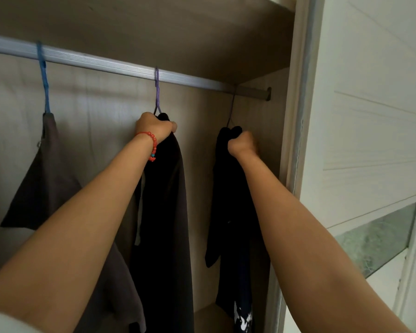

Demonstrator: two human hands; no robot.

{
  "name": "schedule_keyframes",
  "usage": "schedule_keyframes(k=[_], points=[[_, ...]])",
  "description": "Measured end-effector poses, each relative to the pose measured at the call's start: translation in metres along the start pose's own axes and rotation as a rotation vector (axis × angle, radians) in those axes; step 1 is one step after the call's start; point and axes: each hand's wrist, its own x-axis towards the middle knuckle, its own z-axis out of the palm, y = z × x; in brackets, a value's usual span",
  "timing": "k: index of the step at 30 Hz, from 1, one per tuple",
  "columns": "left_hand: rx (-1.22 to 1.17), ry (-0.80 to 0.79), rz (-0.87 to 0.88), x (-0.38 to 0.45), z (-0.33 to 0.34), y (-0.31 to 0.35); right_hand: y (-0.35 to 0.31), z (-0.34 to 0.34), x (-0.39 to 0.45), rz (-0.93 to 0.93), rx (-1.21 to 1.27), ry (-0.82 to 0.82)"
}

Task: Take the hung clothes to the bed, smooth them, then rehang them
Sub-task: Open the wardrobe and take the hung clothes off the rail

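Now, nearest first:
Left hand (155,127): fingers curled round the top of the black garment (166,212), just under its purple hanger hook (157,92).
Right hand (241,143): gripping the dark printed garment (233,224) farther right.
Wardrobe rail (106,63): directly above both fists; hooks likely lift up and off.

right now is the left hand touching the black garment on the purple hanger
Touching. The head view shows the left hand curled round the top of the black garment, just under the purple hanger.
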Motion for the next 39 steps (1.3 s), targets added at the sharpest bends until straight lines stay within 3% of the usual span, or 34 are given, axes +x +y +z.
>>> schedule_keyframes(k=[5, 9, 21, 30, 39], points=[[-0.148, -0.031, -0.094, 0.002, -0.003, 0.008, -0.011, -0.001, -0.001, -0.022, 0.257, 0.096], [-0.224, 0.009, -0.111, 0.004, -0.006, 0.015, -0.016, -0.009, -0.009, -0.066, 0.295, 0.100], [-0.418, 0.016, -0.084, 0.015, -0.007, 0.007, 0.006, 0.000, -0.054, -0.195, 0.223, 0.187], [-0.410, -0.099, 0.173, 0.004, -0.018, 0.002, 0.023, 0.015, -0.085, -0.174, 0.183, 0.181], [-0.458, -0.248, 0.192, -0.061, -0.027, -0.042, 0.048, 0.009, -0.172, -0.165, 0.063, 0.458]])
